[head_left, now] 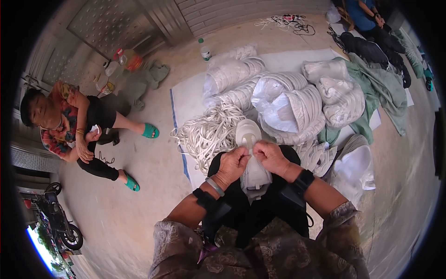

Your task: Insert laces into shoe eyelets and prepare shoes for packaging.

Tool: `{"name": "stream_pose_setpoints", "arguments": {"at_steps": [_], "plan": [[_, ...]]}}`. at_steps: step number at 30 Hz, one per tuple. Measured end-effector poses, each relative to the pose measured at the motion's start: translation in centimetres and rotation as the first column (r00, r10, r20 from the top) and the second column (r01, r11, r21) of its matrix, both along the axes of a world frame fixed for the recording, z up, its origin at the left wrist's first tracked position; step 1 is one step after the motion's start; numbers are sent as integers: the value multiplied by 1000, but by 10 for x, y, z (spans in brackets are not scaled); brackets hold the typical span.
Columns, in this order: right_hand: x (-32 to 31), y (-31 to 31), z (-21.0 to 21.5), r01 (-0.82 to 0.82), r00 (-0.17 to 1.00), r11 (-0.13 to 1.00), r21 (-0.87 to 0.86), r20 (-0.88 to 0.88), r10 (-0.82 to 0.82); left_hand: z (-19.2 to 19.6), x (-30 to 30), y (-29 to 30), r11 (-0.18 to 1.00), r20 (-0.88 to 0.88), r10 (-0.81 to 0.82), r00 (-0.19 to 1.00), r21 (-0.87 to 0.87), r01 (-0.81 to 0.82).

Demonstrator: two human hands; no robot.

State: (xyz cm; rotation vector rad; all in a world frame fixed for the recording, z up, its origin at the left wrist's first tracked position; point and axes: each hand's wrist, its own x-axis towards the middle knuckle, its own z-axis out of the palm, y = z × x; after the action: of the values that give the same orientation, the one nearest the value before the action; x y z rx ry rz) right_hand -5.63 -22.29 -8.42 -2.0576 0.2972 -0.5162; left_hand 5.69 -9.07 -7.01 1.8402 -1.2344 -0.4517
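Note:
A white shoe upper [255, 172] lies across my lap, its toe pointing away from me. My left hand [233, 163] is closed in a pinch at the left side of the lacing area. From the other side my right hand [273, 159] pinches too, its fingertips close to the left ones. What shows between the fingertips looks like a short bit of white shoelace, mostly hidden by the fingers. Just beyond my left hand lies a big tangled heap of white shoelaces [211, 135].
Stacked white shoe uppers [302, 109], some in clear plastic, cover the white sheet [186, 97] ahead. More uppers [353, 162] lie right, beside green cloth [388, 90]. A seated person [69, 116] is at left, another [364, 16] far right. A bottle [204, 50] stands behind.

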Motion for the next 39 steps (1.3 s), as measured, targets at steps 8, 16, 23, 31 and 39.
{"name": "stream_pose_setpoints", "arguments": {"at_steps": [8, 16, 23, 31, 39], "plan": [[-3, -14, 8, 0, 981, 998, 69, -196, 13, -1, 15, 0, 993, -99, 8, 995, 115, 3], [-41, -57, 20, 21, 999, 880, -475, -26, -37, 27, 131, 134, 900, -263, 433, 862, 179, -398], [-59, -67, 28, 58, 994, 979, -197, -79, -75, 31, 125, 175, 730, 40, 147, 988, 670, -136], [-64, -78, 36, 92, 990, 996, -16, -103, -94, 17, 34, 25, 933, 149, -262, 954, 294, 210], [-72, -82, 42, -10, 982, 957, -290, -184, -46, 14, 45, 13, 947, 489, -321, 811, 176, 268]]}}
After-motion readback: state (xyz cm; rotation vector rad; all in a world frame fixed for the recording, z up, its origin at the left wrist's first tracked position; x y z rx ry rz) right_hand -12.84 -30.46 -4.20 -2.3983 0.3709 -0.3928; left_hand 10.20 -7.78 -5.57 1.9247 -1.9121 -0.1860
